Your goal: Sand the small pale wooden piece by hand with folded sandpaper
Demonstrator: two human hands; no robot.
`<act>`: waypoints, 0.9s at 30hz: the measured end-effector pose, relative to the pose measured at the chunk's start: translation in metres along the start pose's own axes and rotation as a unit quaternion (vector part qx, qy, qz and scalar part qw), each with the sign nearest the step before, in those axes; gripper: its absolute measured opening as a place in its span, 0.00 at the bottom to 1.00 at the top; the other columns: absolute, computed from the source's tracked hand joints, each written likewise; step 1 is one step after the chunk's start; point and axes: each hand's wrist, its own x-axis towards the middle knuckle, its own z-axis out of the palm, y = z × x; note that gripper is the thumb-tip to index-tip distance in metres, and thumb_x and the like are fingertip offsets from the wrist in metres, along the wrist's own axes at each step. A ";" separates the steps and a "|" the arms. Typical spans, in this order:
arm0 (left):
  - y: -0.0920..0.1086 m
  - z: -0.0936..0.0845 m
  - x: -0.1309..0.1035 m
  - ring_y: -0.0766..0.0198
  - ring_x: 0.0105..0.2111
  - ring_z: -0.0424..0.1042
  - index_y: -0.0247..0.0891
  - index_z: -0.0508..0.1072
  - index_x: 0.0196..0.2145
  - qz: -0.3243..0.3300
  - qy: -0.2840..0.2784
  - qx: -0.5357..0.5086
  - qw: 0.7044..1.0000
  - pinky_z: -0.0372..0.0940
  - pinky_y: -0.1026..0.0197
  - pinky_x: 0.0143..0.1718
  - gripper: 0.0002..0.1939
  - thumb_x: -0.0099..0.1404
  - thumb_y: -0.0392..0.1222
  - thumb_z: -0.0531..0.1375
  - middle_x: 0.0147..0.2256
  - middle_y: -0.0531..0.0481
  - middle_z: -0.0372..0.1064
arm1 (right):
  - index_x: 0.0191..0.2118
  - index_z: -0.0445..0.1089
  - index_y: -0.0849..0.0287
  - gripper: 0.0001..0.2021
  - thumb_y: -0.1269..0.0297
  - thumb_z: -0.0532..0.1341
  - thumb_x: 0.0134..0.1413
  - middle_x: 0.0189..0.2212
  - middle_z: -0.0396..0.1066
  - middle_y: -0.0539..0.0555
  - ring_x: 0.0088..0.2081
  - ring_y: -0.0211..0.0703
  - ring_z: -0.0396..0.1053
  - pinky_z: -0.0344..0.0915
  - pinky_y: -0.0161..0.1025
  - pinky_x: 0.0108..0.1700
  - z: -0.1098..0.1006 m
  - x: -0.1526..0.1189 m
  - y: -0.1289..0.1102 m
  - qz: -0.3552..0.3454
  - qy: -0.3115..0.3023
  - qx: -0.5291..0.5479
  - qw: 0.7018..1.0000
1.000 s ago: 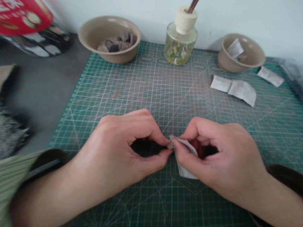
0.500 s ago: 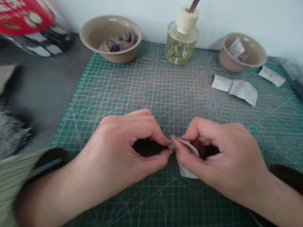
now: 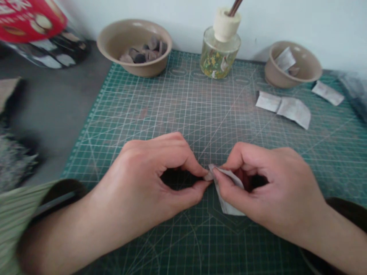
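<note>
At the near left edge, a ribbed green sleeve (image 3: 28, 206) with a dark opening leads to the left hand (image 3: 146, 172), whose thumb and forefinger are pinched together on a small pale piece (image 3: 208, 176); most of it is covered, so its full shape cannot be told. Just beside it, the right hand (image 3: 269, 179) has its thumb and fingers clamped on a folded grey sheet (image 3: 231, 208), the upper end of which meets the small piece while the lower part hangs under the thumb. Both are held over a green cutting mat (image 3: 160, 103) on a grey table (image 3: 57, 114). Off to the left lies a fuzzy grey bundle (image 3: 17, 160). Farther away on the right, a creased grey strip (image 3: 292, 109) lies on the mat, with a shorter strip (image 3: 328, 93) beyond it, near a bluish, see-through bag (image 3: 354, 88). Along the white wall (image 3: 183, 19) stand a wide tan bowl (image 3: 143, 70) holding dark and brownish lumps (image 3: 146, 53), a patterned glass bottle (image 3: 218, 57) with sticks in its cream top, a smaller tan bowl (image 3: 275, 74) with a folded scrap (image 3: 286, 59) inside, and, far left, a red-labelled container (image 3: 31, 19).
</note>
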 end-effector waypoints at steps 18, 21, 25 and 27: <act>-0.001 -0.001 -0.001 0.60 0.36 0.87 0.47 0.89 0.40 -0.002 0.002 0.017 1.000 0.79 0.58 0.40 0.08 0.78 0.36 0.76 0.39 0.55 0.89 | 0.31 0.69 0.51 0.13 0.72 0.71 0.64 0.20 0.68 0.39 0.18 0.31 0.63 0.53 0.36 0.25 0.001 -0.001 0.002 -0.013 -0.003 -0.004 1.000; -0.001 -0.001 -0.002 0.59 0.38 0.88 0.48 0.90 0.42 -0.001 0.001 0.012 1.000 0.80 0.57 0.41 0.07 0.80 0.37 0.76 0.40 0.55 0.90 | 0.33 0.72 0.51 0.11 0.71 0.71 0.65 0.20 0.69 0.39 0.19 0.32 0.66 0.55 0.36 0.26 -0.001 -0.001 0.006 -0.030 -0.003 -0.025 0.999; -0.004 0.000 -0.002 0.59 0.40 0.89 0.48 0.90 0.44 0.004 0.000 -0.001 1.000 0.81 0.57 0.41 0.06 0.80 0.37 0.78 0.42 0.55 0.91 | 0.32 0.73 0.51 0.13 0.72 0.71 0.67 0.20 0.70 0.40 0.18 0.32 0.65 0.55 0.36 0.25 -0.006 0.000 0.011 -0.010 0.023 -0.028 0.999; -0.006 0.001 -0.002 0.59 0.40 0.89 0.48 0.90 0.44 0.008 -0.002 0.002 1.000 0.82 0.57 0.43 0.06 0.80 0.36 0.77 0.41 0.55 0.91 | 0.32 0.71 0.50 0.15 0.69 0.73 0.70 0.19 0.69 0.40 0.17 0.33 0.63 0.52 0.37 0.23 -0.009 0.001 0.011 0.027 0.048 0.003 0.998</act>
